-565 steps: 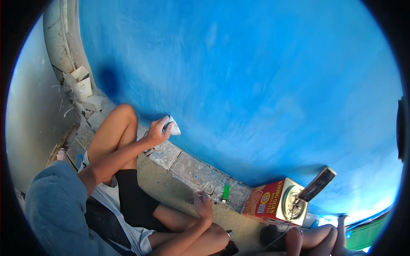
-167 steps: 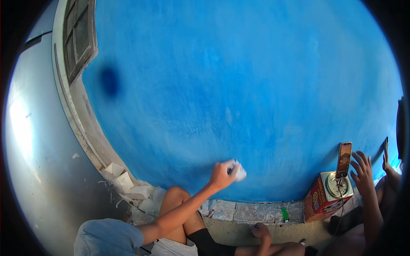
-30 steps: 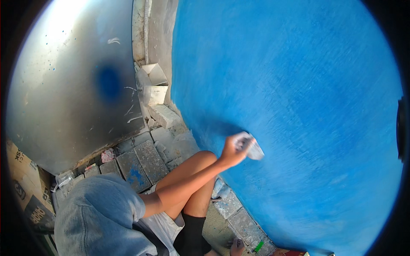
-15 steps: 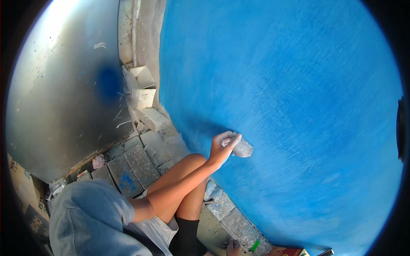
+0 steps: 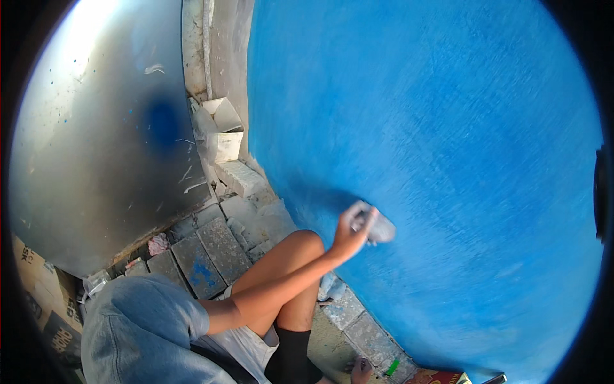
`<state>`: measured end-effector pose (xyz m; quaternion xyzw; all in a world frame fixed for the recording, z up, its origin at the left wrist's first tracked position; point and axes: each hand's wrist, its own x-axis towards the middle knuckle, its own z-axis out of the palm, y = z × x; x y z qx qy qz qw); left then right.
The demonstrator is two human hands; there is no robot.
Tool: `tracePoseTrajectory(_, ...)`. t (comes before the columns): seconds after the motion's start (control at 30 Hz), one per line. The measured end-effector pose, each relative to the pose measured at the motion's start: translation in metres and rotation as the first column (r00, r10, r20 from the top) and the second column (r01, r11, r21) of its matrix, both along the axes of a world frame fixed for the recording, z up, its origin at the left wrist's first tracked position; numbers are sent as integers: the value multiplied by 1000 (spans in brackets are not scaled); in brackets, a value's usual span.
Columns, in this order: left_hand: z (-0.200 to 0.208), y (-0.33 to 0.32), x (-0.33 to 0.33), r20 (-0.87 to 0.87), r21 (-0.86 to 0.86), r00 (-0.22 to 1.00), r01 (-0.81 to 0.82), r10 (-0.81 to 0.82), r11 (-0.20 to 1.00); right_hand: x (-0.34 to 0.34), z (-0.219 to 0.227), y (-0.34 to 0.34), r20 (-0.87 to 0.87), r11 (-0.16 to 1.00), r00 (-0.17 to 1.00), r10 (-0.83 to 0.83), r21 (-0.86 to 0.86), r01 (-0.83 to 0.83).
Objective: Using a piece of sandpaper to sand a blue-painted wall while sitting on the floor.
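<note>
My left hand (image 5: 358, 222) is closed around a flat grey piece (image 5: 382, 230), blurred by motion, whose exact kind I cannot make out. Pale dust coats the fingers, and the thumb lies along the piece. Both are at the lower part of a bright blue wall (image 5: 448, 160), which carries fine streaks. A dark shadow falls on the wall just left of the hand. My left forearm (image 5: 288, 281) reaches across my bent knee (image 5: 304, 246). My right hand is out of view.
A shiny metal panel (image 5: 102, 153) stands on the left. Pale open boxes (image 5: 227, 146) and a white block (image 5: 240, 177) sit in the corner. Grey paving bricks (image 5: 224, 246) line the wall's foot. A cardboard box (image 5: 48, 281) is at lower left, a red box (image 5: 441, 377) at the bottom.
My left hand has moved a little right and down with the grey piece, which is now more blurred. The surroundings have shifted slightly right in the picture.
</note>
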<state>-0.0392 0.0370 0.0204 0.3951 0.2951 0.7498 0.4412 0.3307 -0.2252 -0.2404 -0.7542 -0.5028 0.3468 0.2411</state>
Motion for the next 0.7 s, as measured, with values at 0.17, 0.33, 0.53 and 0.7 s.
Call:
tracePoseTrajectory(0.17, 5, -3, 2, -226, -3, 973, 42, -41, 999, 1, 1, -2, 3, 1000, 1000, 7, -3, -7)
tracePoseTrajectory(0.33, 17, 17, -28, 156, -68, 983, -88, 98, 994, 3, -1, -3, 0, 1000, 1000, 8, 7, -8)
tracePoseTrajectory(0.53, 18, 0, -4, -65, 83, 998, 7, -1, 997, 10, -9, -12, 15, 1000, 1000, 19, -19, -19)
tracePoseTrajectory(0.7, 24, 26, -38, 90, -4, 946, -311, 310, 950, 12, -3, -23, -73, 999, 997, 5, 37, -2)
